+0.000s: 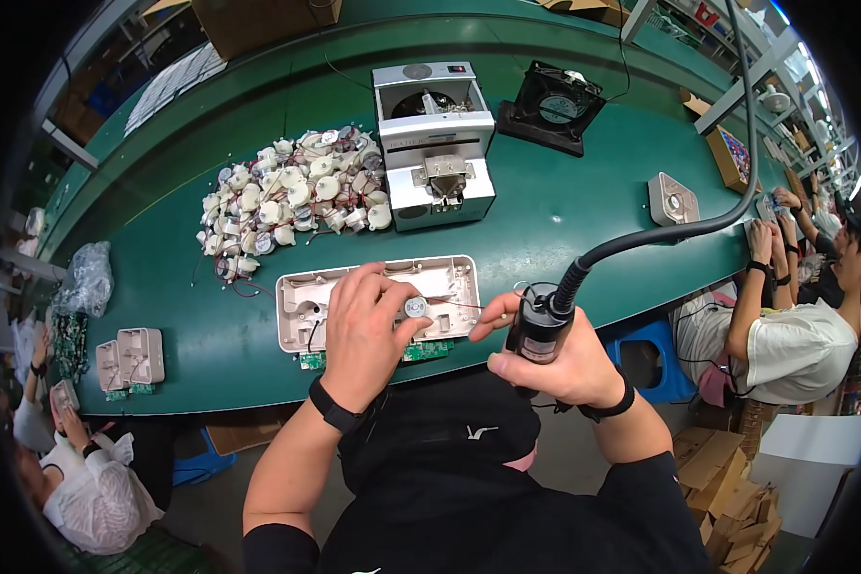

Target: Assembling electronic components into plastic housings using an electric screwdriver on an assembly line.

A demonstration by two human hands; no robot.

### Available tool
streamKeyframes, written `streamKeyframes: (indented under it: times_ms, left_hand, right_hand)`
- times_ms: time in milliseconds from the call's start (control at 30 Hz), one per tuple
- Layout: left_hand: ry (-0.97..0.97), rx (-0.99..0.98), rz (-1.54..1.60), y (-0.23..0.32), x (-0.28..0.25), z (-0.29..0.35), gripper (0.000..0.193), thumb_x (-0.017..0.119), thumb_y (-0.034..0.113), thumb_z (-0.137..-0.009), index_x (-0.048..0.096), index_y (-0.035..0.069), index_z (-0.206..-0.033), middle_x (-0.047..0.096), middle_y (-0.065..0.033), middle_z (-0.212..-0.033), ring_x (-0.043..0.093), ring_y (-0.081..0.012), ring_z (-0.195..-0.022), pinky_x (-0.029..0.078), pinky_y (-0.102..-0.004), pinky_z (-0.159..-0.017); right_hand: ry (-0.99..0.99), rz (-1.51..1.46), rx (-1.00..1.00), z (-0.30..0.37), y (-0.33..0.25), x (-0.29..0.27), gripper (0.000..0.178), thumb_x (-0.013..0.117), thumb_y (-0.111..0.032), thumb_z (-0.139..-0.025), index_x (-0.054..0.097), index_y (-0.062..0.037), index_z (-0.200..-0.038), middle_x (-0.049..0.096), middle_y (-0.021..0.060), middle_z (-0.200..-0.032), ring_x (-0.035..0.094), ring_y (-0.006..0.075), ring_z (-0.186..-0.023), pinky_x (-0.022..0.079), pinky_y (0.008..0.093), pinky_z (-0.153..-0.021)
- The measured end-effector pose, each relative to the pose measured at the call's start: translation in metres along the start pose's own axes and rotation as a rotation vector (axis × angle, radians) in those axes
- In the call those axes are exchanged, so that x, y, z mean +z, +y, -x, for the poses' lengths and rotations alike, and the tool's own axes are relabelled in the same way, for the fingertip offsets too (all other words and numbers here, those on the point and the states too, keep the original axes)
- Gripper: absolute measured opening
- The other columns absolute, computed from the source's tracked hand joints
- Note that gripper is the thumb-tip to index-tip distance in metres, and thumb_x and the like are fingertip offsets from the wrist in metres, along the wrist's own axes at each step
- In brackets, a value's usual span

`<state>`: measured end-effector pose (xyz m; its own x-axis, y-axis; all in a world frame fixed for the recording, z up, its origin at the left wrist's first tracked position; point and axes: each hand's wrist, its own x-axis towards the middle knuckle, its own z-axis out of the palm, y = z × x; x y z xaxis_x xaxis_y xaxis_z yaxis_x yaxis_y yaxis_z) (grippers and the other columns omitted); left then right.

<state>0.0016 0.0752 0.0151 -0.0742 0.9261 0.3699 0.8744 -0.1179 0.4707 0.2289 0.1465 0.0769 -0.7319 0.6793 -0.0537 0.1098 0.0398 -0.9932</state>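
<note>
A long off-white plastic housing lies in front of me near the table edge. My left hand is over its middle, with thumb and index finger closed around a small round motor that sits in the housing. Thin wires run from the motor toward the housing's right end. My right hand grips a black electric screwdriver just right of the housing, with its fingertips reaching toward those wires. The tool's tip cannot be made out. Green circuit boards stick out along the housing's near side.
A heap of white motors with wires lies behind the housing, beside a silver screw feeder. A black fan stands farther right. The screwdriver's thick cable arches overhead. Small housings lie on both sides; co-workers sit left and right.
</note>
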Motion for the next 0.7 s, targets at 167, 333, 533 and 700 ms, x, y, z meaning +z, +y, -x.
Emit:
streamKeyframes:
  times_ms: [167, 333, 533, 700]
  left_hand:
    - [0.003, -0.011, -0.042, 0.002, 0.004, -0.002, 0.037, 0.082, 0.019, -0.068, 0.064, 0.007, -0.098, 0.06, -0.0085, -0.098, 0.054, -0.0316, -0.112, 0.041, -0.0456, -0.096]
    - [-0.027, -0.05, 0.017, 0.0, -0.004, -0.006, 0.04, 0.081, 0.018, -0.069, 0.062, 0.006, -0.102, 0.06, -0.009, -0.103, 0.054, -0.0322, -0.112, 0.041, -0.0465, -0.096]
    - [0.047, 0.06, 0.032, -0.013, -0.007, -0.007, 0.034, 0.08, 0.017, -0.072, 0.064, 0.006, -0.099, 0.059, -0.0099, -0.109, 0.054, -0.0327, -0.109, 0.041, -0.0457, -0.095]
    - [0.053, 0.025, 0.067, -0.018, 0.002, -0.003, 0.027, 0.079, 0.016, -0.073, 0.067, 0.005, -0.096, 0.058, -0.0111, -0.11, 0.054, -0.0325, -0.105, 0.043, -0.0432, -0.091]
  right_hand:
    - [-0.005, 0.051, -0.112, -0.005, -0.001, 0.001, 0.044, 0.073, -0.005, -0.075, 0.057, 0.0013, -0.115, 0.068, 0.0082, -0.091, 0.06, 0.0084, -0.066, 0.047, 0.0229, -0.063]
    - [0.364, -0.113, -0.32, -0.005, -0.028, -0.019, 0.041, 0.069, -0.013, -0.083, 0.048, -0.0022, -0.115, 0.058, 0.0041, -0.074, 0.056, 0.0124, -0.062, 0.045, 0.0257, -0.058]
    - [0.32, -0.403, -0.685, -0.056, -0.067, -0.037, 0.026, 0.06, -0.023, -0.095, 0.05, -0.0019, -0.109, 0.056, 0.0051, -0.075, 0.053, 0.0144, -0.058, 0.044, 0.028, -0.055]
    - [0.42, -0.157, -0.72, -0.125, -0.083, -0.012, 0.02, 0.063, -0.019, -0.093, 0.057, 0.0003, -0.093, 0.057, 0.0058, -0.071, 0.055, 0.0151, -0.056, 0.044, 0.0278, -0.055]
